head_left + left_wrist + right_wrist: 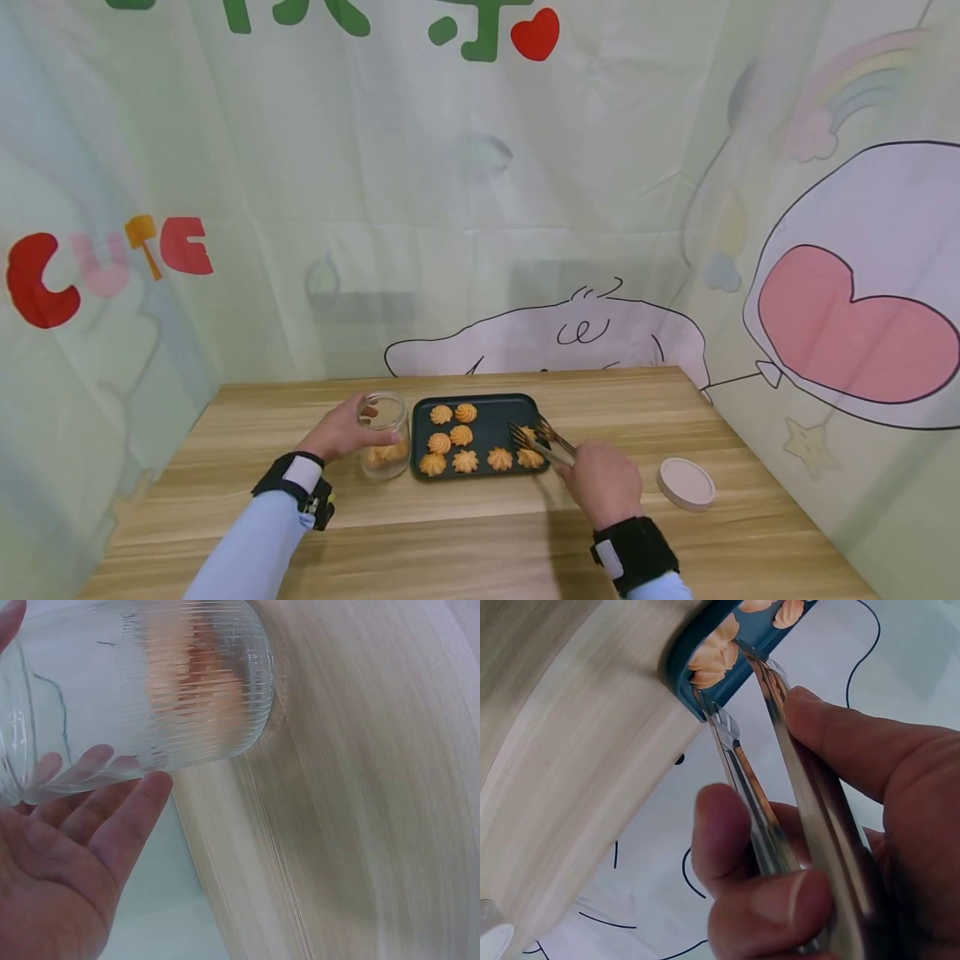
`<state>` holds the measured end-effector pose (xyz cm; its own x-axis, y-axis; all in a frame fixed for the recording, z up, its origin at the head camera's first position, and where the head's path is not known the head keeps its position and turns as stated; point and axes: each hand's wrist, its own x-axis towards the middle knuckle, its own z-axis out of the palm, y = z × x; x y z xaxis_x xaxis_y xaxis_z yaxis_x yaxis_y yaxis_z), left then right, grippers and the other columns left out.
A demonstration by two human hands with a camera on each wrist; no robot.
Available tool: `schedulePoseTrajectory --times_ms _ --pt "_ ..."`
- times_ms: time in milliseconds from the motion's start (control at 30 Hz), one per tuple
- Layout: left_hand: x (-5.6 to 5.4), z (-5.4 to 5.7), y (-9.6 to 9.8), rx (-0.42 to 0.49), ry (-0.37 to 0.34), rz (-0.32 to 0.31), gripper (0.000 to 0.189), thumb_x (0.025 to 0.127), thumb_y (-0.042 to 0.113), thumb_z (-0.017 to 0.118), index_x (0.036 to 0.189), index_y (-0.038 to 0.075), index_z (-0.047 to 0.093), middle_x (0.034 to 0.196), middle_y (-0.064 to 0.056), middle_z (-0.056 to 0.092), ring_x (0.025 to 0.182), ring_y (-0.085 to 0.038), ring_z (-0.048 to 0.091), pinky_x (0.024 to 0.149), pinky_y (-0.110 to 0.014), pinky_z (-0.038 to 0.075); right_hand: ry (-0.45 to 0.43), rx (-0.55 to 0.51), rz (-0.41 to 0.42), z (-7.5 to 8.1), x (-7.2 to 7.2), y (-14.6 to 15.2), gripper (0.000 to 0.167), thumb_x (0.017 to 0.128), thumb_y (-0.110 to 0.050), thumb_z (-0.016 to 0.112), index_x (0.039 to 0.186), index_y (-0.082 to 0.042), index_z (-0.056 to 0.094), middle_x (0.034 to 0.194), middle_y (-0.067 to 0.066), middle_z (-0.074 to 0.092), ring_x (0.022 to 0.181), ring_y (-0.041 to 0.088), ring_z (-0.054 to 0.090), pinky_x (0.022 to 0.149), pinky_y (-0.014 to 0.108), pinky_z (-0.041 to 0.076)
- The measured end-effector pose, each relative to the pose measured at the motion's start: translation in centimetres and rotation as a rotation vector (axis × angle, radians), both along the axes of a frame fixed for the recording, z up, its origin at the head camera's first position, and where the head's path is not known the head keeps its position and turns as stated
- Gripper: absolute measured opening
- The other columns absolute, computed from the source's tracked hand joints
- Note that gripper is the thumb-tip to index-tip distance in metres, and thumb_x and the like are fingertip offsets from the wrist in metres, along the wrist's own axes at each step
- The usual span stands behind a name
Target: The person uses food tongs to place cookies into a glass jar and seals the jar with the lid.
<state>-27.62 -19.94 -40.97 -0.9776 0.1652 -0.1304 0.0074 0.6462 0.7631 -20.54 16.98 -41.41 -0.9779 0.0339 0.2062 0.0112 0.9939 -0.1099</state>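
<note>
My left hand (pixel 341 429) grips a clear glass jar (pixel 392 415) near its open mouth, thumb on one side and fingers on the other. Golden swirl cookies (pixel 199 697) show through the ribbed glass at the bottom. Metal serving tongs (pixel 817 802) are held in my right hand (pixel 603 483), with the prongs apart. Their tips straddle a cookie (pixel 714 658) in the tray's near right corner; whether they touch it is unclear. The dark baking tray (pixel 495 417) lies right of the jar, bearing several piped cookies (pixel 465 461), mostly on its left half.
A round pale lid (pixel 686 483) lies on the wooden table (pixel 465 542), right of my right hand. Printed fabric (pixel 420 208) hangs behind the table and along both sides.
</note>
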Motion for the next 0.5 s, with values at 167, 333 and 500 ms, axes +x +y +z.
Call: schedulePoseTrajectory --times_ms 167,333,500 --pt "-0.12 0.17 0.0 0.0 -0.001 -0.003 0.098 0.085 0.04 0.086 0.155 -0.002 0.034 0.148 -0.032 0.051 0.137 -0.052 0.049 0.109 -0.061 0.047 -0.007 -0.02 0.005 -0.01 0.01 0.01 0.042 0.089 -0.037 0.08 0.065 -0.01 0.059 0.056 0.001 0.046 0.05 0.018 0.047 0.043 0.032 0.034" --pt "-0.28 -0.02 -0.06 0.007 -0.003 0.0 0.099 0.084 0.04 0.087 0.156 -0.002 0.033 0.148 -0.031 0.052 0.137 -0.051 0.049 0.109 -0.061 0.046 -0.031 -0.047 -0.002 0.04 -0.08 0.01 0.038 0.09 -0.036 0.079 0.07 -0.01 0.062 0.058 0.001 0.049 0.052 0.018 0.047 0.045 0.031 0.032" --pt "-0.33 -0.3 -0.2 0.01 -0.01 0.003 0.101 0.083 0.043 0.087 0.156 0.0 0.033 0.148 -0.03 0.052 0.136 -0.049 0.051 0.109 -0.061 0.047 -0.026 -0.065 -0.001 -0.19 -0.3 -0.2 0.035 0.09 -0.035 0.08 0.072 -0.008 0.065 0.058 0.001 0.05 0.052 0.019 0.049 0.044 0.033 0.035"
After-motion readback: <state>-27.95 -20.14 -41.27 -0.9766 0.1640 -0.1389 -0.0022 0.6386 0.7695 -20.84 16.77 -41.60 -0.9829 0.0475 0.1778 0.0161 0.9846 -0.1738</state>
